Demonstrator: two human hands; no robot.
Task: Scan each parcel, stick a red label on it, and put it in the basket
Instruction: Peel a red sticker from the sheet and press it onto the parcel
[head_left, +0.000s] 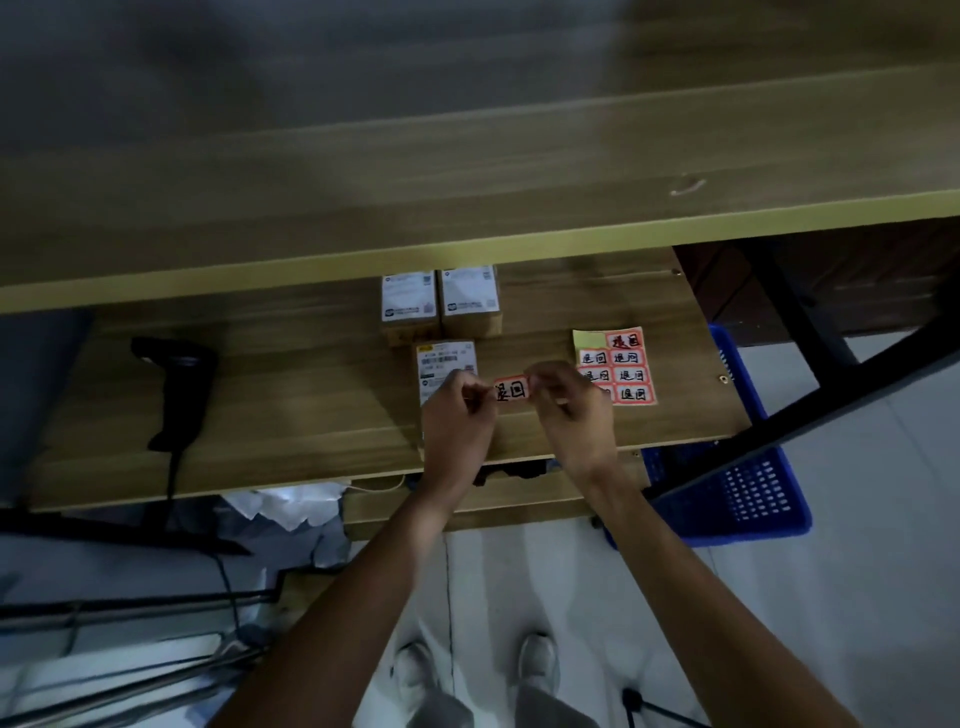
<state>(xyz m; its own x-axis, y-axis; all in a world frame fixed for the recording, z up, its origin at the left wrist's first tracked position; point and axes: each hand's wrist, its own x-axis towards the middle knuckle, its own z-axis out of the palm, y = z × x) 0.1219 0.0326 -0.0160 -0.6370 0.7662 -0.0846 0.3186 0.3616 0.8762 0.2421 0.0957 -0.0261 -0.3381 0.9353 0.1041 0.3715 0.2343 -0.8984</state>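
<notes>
Both hands hold one red-bordered paper label (511, 389) above the wooden shelf (311, 395): the left hand (460, 410) pinches its left edge, the right hand (563, 400) its right edge. A small cardboard parcel (444, 364) lies just beneath the left hand, the label sheet (623, 364) to the right, a blue plastic basket (743, 483) further right, a black handheld scanner (179, 389) far left

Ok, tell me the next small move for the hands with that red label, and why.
Probably lower the red label onto the nearest parcel and press it flat. The left hand and right hand each pinch one end of it, peeled off the sheet, right beside that parcel, which shows no red label yet.
</notes>
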